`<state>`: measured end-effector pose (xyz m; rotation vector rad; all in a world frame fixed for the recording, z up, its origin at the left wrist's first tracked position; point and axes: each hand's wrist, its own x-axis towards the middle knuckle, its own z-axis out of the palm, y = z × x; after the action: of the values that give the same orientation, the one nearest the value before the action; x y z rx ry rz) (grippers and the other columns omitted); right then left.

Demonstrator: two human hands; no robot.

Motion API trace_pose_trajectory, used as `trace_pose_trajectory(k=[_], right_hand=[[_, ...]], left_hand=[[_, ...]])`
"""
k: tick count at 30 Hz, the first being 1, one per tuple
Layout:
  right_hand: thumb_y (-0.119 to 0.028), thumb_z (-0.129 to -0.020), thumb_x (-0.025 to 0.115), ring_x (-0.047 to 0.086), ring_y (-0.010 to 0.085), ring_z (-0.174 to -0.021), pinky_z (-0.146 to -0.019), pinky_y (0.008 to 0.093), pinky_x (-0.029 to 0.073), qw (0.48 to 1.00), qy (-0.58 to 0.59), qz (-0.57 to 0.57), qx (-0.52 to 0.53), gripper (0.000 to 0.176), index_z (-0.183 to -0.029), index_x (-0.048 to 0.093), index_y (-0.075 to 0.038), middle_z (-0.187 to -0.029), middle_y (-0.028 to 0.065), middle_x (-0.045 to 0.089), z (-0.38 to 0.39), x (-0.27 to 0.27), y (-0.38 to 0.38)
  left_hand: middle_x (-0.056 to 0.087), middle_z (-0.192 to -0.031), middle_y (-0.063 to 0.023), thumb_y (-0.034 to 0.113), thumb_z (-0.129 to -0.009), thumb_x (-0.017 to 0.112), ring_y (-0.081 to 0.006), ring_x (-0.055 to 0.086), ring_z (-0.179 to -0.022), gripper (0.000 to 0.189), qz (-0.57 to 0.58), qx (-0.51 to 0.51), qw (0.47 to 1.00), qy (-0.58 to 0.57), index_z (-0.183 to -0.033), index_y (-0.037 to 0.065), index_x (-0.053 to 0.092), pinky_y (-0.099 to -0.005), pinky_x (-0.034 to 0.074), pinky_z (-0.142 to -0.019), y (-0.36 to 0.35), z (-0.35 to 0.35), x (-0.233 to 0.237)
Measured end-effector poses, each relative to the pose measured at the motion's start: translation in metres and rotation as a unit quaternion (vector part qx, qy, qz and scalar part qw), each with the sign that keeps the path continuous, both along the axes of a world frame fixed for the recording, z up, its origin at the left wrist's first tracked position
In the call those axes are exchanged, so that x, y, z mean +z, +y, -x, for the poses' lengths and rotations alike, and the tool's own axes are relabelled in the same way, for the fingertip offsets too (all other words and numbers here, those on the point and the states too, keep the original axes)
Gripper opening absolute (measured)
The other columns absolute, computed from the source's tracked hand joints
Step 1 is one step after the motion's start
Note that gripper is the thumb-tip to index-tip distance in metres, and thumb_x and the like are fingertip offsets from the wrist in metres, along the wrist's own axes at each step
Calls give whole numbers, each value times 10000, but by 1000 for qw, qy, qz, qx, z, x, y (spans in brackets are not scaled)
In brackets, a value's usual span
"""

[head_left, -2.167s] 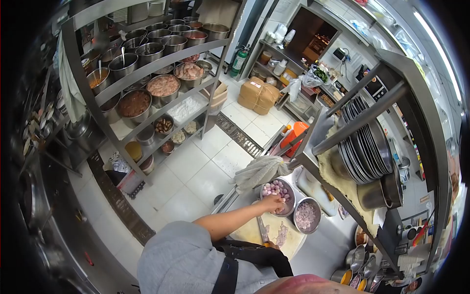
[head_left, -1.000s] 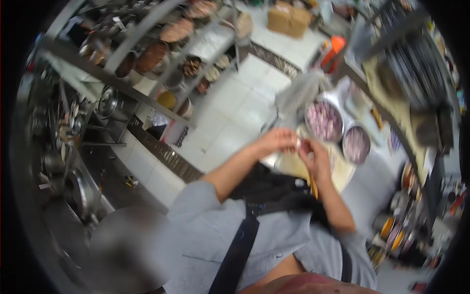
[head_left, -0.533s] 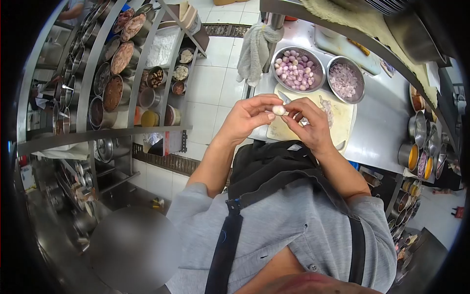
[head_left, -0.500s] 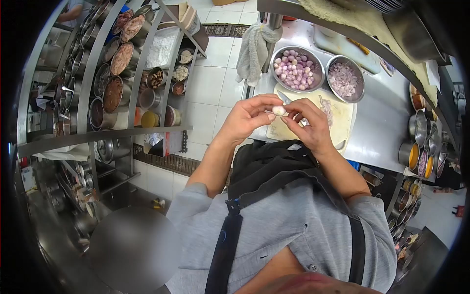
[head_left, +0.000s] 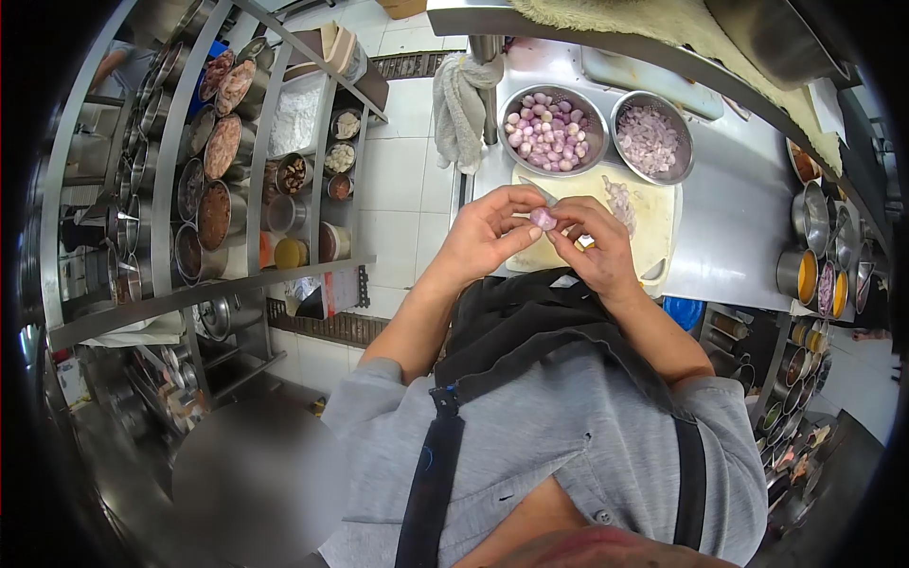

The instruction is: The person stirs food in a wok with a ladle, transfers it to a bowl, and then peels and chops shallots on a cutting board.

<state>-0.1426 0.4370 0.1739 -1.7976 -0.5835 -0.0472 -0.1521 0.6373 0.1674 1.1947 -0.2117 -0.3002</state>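
A peeled purple shallot (head_left: 543,219) is pinched between the fingertips of my left hand (head_left: 488,237). My right hand (head_left: 598,248) is closed, its fingertips also against the shallot. From behind its fingers a small knife (head_left: 541,192) sticks out, blade angled up and left; most of the handle is hidden in the palm. Both hands hover above the near edge of a pale cutting board (head_left: 653,222), where a small pile of sliced shallot (head_left: 620,204) lies. Beyond the board stands a perforated metal bowl (head_left: 600,118) of whole peeled shallots.
A second metal colander (head_left: 686,142) holds sliced shallots, to the right of the first bowl. A grey towel (head_left: 460,109) hangs at the steel table's left corner. Metal racks (head_left: 170,189) with pots of food stand left; several containers (head_left: 807,275) sit right. An overhead shelf (head_left: 615,36) crosses the top.
The shallot has been turned in my fingers: its pale end faced up before, its purple side shows now. Surroundings have shifted slightly left in view. Both hands keep their grip.
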Motion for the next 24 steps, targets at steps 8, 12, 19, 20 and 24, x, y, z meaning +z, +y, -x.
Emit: trace_pose_trajectory(k=[8, 12, 19, 20, 24], right_hand=[[-65, -841, 701, 660, 144, -781, -630, 262, 529, 994, 106, 28, -18, 277, -1106, 642, -10, -1004, 82, 670, -3, -24, -13], [-175, -893, 711, 620, 96, -743, -657, 250, 503, 946, 318, -70, -3, 299, -1100, 630, 25, -939, 62, 685, -10, -44, -15], [-175, -837, 736, 646, 195, -726, -667, 329, 523, 973, 131, 124, -144, 290, -1064, 662, -9, -895, 109, 684, -88, -64, -36], [-168, -829, 731, 658, 232, -734, -675, 351, 529, 960, 9, 201, -192, 281, -1060, 670, -21, -887, 134, 683, -101, -66, -39], [-126, -850, 698, 673, 270, -739, -693, 352, 537, 954, -28, 246, -167, 250, -1073, 676, -18, -976, 156, 699, -138, -72, -49]], left_hand=[[611, -1158, -131, -93, -819, 644, -212, 631, -1067, 393, -226, 47, 962, -146, -1194, -8, 566, -337, 541, -900, -15, -7, -17], [603, -1172, -155, -96, -786, 651, -255, 645, -1050, 442, -283, 39, 938, -197, -1206, 15, 568, -348, 568, -858, -25, -10, -30], [577, -1216, -135, -71, -787, 650, -245, 618, -1071, 402, -291, 135, 932, -168, -1175, 17, 589, -334, 570, -860, -22, -27, -47], [577, -1216, -135, -71, -787, 650, -245, 618, -1071, 402, -291, 137, 932, -167, -1175, 17, 589, -334, 570, -860, -19, -28, -51], [608, -1193, -134, -53, -805, 643, -236, 639, -1041, 330, -308, 157, 930, -127, -1127, 13, 612, -335, 569, -845, -2, -30, -63]])
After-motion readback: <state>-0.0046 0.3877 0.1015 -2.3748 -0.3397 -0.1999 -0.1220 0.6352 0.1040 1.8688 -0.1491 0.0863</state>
